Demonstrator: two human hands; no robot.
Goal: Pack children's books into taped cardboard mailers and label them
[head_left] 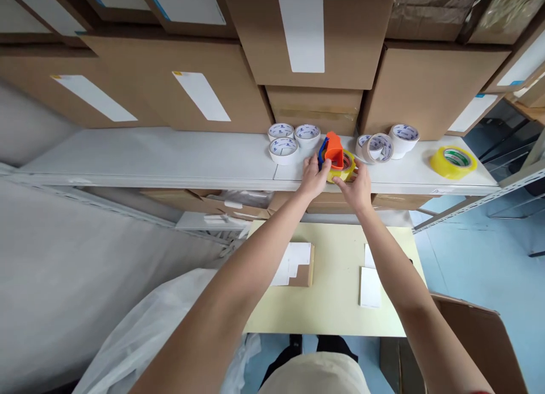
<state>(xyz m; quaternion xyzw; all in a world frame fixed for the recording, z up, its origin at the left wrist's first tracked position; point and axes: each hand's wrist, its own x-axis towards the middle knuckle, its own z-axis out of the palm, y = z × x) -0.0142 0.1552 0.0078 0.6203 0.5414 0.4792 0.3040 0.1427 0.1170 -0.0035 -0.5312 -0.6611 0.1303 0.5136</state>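
On the white shelf, right of centre near its front edge, an orange-and-blue tape dispenser [334, 149] sits against a yellow tape roll [349, 162]. The left hand [314, 177] pinches the dispenser's left side; the right hand [358, 187] grips the roll's right side, thumb nearest. White tape rolls [284, 150] stand to the left.

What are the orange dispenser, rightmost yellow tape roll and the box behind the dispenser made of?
Orange dispenser: probably plastic, satin; uniform bright colour. Yellow tape roll: likely glossy plastic film; smooth, shiny side. Box: apparently matte cardboard; plain brown face.
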